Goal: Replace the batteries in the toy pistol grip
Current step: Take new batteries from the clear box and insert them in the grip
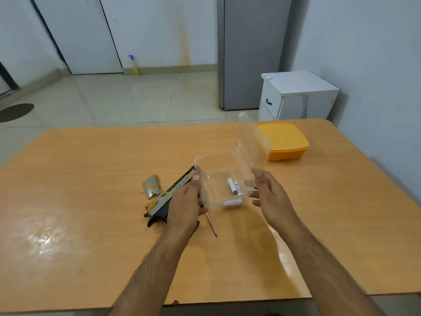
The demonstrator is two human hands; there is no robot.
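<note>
A clear plastic box with its hinged lid standing open is held above the table. My left hand grips its left wall. My right hand holds its right side near the lid. Inside lie three white batteries. The gold and black toy pistol lies on the table under my left hand, partly hidden. Its detached gold grip cover lies just left of it. A thin metal screwdriver shaft shows below the box.
An orange lidded container sits at the table's far right. A tiny screw lies beside the cover. The wooden table has its near edge at the bottom. A white cabinet stands beyond the table.
</note>
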